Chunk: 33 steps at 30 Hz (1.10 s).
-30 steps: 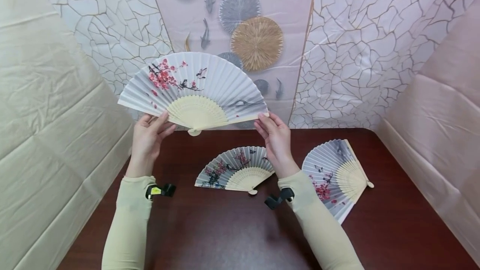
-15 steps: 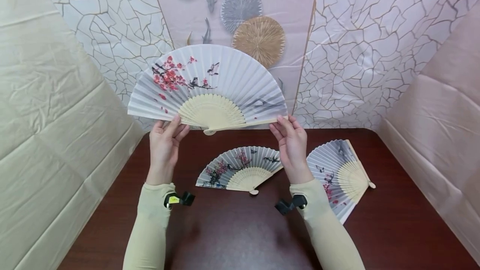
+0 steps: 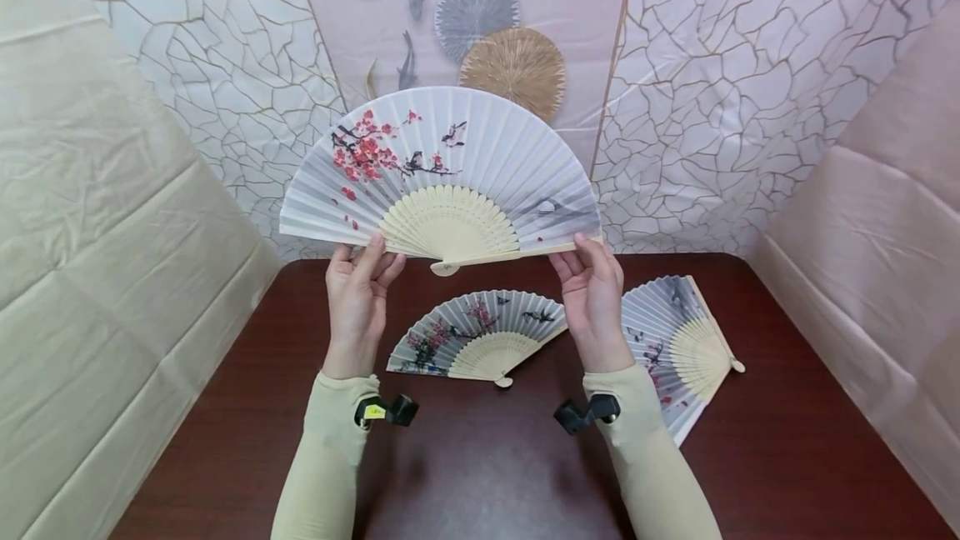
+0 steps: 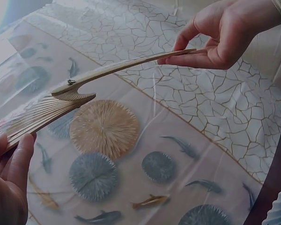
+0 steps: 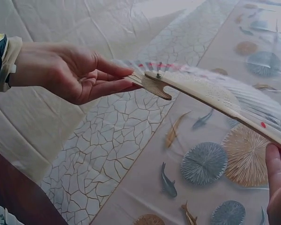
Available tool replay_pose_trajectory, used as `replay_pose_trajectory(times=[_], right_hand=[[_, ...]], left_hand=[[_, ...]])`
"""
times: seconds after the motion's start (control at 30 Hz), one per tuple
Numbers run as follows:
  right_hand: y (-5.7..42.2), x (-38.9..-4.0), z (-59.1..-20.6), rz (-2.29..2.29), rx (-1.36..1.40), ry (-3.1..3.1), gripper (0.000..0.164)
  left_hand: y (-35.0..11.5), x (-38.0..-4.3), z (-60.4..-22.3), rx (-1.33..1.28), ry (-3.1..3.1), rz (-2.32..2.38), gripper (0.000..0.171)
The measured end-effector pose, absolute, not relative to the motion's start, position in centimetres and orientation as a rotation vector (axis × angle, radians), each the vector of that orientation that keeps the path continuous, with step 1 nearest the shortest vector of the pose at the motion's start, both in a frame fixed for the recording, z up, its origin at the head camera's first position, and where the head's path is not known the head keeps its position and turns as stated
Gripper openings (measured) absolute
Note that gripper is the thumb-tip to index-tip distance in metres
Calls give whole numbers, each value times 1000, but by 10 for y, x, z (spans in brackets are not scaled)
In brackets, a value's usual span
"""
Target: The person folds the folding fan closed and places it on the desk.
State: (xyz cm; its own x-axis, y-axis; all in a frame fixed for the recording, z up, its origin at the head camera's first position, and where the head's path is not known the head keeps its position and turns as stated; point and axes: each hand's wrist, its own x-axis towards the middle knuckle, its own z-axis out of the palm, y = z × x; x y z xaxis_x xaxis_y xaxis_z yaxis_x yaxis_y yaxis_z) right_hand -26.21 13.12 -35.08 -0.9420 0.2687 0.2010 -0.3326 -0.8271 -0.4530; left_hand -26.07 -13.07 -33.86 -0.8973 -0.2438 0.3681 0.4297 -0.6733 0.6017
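Spread wide above the table's far edge, a white folding fan (image 3: 480, 136) with red blossoms and small birds is held up by both hands. My left hand (image 3: 358, 307) pinches its lower left edge between thumb and fingers, near the pale ribs. At the lower right end, my right hand (image 3: 594, 302) pinches the outer guard stick. The left wrist view shows the fan's pivot (image 4: 71, 83) from the side, between the two hands. In the right wrist view the guard stick (image 5: 201, 101) slants down to my right fingers.
On the dark red-brown table (image 3: 480, 473) lie two more opened fans: a grey blossom fan (image 3: 480, 332) below the raised one, and another fan (image 3: 682, 348) at the right, partly behind my right forearm. A patterned cloth backdrop (image 3: 690, 107) stands behind.
Both hands have carried the raised fan to the right and slightly upward, still spread. The grips look unchanged, and the two fans on the table stay where they were.
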Motion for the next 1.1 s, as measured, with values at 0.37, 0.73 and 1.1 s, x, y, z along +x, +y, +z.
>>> replay_pose_trajectory(times=[0.37, 0.73, 1.1], right_hand=[[115, -257, -352, 2779, 259, -715, 18], [104, -250, -352, 2763, 401, -731, 12], [96, -247, -352, 2743, 409, -702, 17]], left_hand=[[-108, -259, -342, -387, -948, -2582, 16], [-93, -258, -345, -410, -936, -2582, 17], [-88, -256, -347, -388, -888, -2588, 20]])
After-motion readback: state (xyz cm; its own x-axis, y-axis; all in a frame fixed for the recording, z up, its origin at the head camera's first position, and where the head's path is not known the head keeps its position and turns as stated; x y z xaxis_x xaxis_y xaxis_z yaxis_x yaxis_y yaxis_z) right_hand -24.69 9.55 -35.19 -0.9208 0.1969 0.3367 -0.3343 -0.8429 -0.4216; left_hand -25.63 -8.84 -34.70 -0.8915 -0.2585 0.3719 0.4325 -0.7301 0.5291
